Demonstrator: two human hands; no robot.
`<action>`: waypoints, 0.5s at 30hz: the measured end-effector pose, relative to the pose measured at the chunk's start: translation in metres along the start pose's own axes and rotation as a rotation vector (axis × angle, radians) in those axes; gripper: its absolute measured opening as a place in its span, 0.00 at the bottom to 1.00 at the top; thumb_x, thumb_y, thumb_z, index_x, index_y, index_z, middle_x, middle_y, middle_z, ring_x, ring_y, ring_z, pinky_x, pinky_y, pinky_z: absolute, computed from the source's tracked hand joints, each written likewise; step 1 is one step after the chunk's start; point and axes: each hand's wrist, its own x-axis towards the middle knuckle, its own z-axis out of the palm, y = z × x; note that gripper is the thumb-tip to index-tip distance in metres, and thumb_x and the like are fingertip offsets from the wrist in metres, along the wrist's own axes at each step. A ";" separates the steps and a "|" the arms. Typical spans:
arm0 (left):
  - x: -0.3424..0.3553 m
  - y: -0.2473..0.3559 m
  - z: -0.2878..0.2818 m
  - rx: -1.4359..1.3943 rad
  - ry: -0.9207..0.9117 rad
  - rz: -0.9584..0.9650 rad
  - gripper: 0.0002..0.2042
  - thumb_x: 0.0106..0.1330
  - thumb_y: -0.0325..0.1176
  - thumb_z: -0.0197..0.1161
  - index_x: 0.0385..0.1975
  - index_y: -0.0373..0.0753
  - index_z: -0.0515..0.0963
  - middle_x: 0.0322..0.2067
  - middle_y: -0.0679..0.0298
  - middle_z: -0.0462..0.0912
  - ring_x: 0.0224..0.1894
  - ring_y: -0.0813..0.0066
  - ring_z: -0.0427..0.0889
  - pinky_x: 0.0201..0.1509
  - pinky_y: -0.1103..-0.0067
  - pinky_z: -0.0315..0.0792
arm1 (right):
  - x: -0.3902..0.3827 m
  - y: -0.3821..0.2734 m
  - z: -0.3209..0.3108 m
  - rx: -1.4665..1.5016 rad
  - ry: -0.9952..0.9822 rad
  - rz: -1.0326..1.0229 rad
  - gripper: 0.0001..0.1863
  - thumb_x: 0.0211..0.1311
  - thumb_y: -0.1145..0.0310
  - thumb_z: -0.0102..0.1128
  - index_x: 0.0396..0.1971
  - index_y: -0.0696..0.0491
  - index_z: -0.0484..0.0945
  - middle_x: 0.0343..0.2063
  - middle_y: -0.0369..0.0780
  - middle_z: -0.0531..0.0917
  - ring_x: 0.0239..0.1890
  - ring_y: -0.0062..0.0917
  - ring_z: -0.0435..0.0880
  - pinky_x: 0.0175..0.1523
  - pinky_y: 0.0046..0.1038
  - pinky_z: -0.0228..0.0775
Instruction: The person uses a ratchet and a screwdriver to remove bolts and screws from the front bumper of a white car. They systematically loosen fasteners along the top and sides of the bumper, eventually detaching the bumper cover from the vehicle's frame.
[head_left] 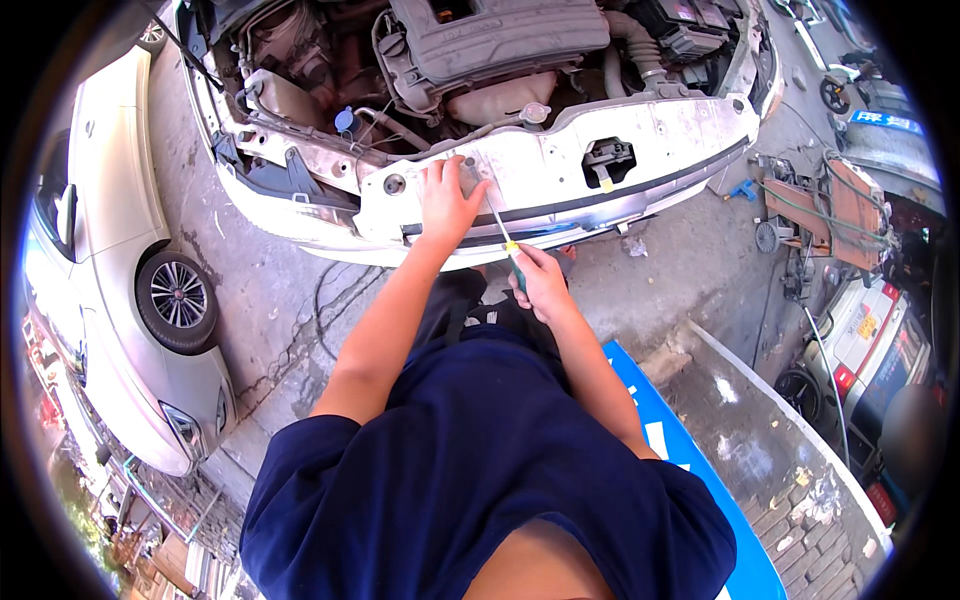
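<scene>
My right hand (pixel 543 283) grips a screwdriver (pixel 513 250) by its green and yellow handle. The thin metal shaft points up and away, its tip close to my left thumb at the white front panel (pixel 550 150) of a car with no hood over its engine bay. My left hand (pixel 450 203) lies on that panel, fingers stretched out and thumb apart. What the screwdriver's tip touches is too small to tell. Below the hands, the dark strip and white lower edge of the bumper (pixel 590 218) curve across.
Behind the panel are a grey engine cover (pixel 500 45), a blue cap (pixel 346 121) and hoses. A silver car (pixel 110 250) stands at the left. On the right are a wheeled wooden cart (pixel 830 210), a blue tool (pixel 741 189) on the ground and a blue board (pixel 690 460) beside me.
</scene>
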 end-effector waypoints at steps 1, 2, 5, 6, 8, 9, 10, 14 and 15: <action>0.000 -0.001 0.000 -0.005 -0.011 -0.003 0.27 0.52 0.39 0.73 0.51 0.36 0.74 0.45 0.52 0.74 0.49 0.49 0.70 0.54 0.61 0.66 | -0.003 0.001 0.006 0.020 0.005 0.006 0.18 0.72 0.60 0.51 0.55 0.54 0.74 0.18 0.33 0.73 0.13 0.14 0.64 0.15 0.18 0.52; 0.000 -0.003 0.000 -0.010 -0.022 -0.006 0.27 0.52 0.39 0.73 0.51 0.36 0.74 0.45 0.52 0.74 0.49 0.49 0.70 0.54 0.61 0.66 | -0.005 0.003 0.011 0.040 0.010 0.013 0.18 0.72 0.60 0.51 0.54 0.54 0.75 0.18 0.33 0.73 0.12 0.14 0.63 0.15 0.18 0.52; 0.004 -0.005 -0.002 -0.020 -0.039 0.001 0.27 0.52 0.38 0.73 0.51 0.35 0.74 0.45 0.51 0.74 0.49 0.49 0.70 0.54 0.62 0.67 | 0.015 0.032 0.007 -0.251 0.109 -0.306 0.18 0.72 0.60 0.52 0.54 0.54 0.75 0.18 0.35 0.74 0.12 0.16 0.66 0.15 0.19 0.55; 0.005 -0.003 -0.004 -0.022 -0.045 0.007 0.27 0.52 0.38 0.73 0.51 0.35 0.74 0.46 0.51 0.74 0.50 0.49 0.70 0.55 0.62 0.67 | 0.032 0.055 -0.002 -0.491 0.177 -0.589 0.18 0.72 0.60 0.51 0.55 0.54 0.74 0.18 0.34 0.75 0.11 0.16 0.65 0.15 0.19 0.55; 0.005 -0.003 -0.004 -0.028 -0.061 -0.004 0.27 0.53 0.38 0.73 0.51 0.35 0.73 0.46 0.51 0.74 0.51 0.49 0.70 0.56 0.62 0.66 | 0.041 0.061 -0.010 -0.562 0.203 -0.639 0.18 0.71 0.60 0.53 0.54 0.55 0.75 0.19 0.37 0.76 0.12 0.17 0.67 0.18 0.20 0.59; 0.006 -0.002 -0.004 -0.031 -0.068 -0.008 0.27 0.54 0.37 0.73 0.52 0.35 0.73 0.47 0.51 0.75 0.51 0.49 0.70 0.56 0.62 0.66 | 0.042 0.060 -0.015 -0.481 0.154 -0.560 0.18 0.71 0.60 0.54 0.53 0.56 0.76 0.21 0.38 0.78 0.13 0.18 0.70 0.20 0.22 0.62; 0.007 -0.001 -0.003 -0.037 -0.065 -0.006 0.25 0.54 0.36 0.72 0.51 0.35 0.74 0.46 0.52 0.75 0.51 0.50 0.70 0.56 0.62 0.66 | 0.045 0.059 -0.020 -0.403 0.112 -0.479 0.18 0.70 0.61 0.55 0.52 0.57 0.76 0.22 0.40 0.79 0.14 0.20 0.72 0.22 0.23 0.65; 0.010 -0.003 -0.003 -0.079 -0.052 0.022 0.18 0.56 0.30 0.68 0.47 0.35 0.77 0.44 0.53 0.76 0.49 0.51 0.73 0.54 0.64 0.68 | 0.045 0.049 -0.022 0.031 -0.122 -0.048 0.18 0.67 0.61 0.58 0.47 0.60 0.78 0.29 0.50 0.84 0.26 0.33 0.85 0.35 0.30 0.75; 0.011 -0.005 -0.004 -0.093 -0.050 0.035 0.16 0.56 0.28 0.67 0.45 0.36 0.78 0.43 0.54 0.77 0.48 0.51 0.73 0.53 0.64 0.69 | 0.046 0.051 -0.020 -0.063 -0.070 -0.144 0.17 0.66 0.62 0.59 0.46 0.60 0.79 0.30 0.51 0.84 0.28 0.36 0.86 0.37 0.31 0.76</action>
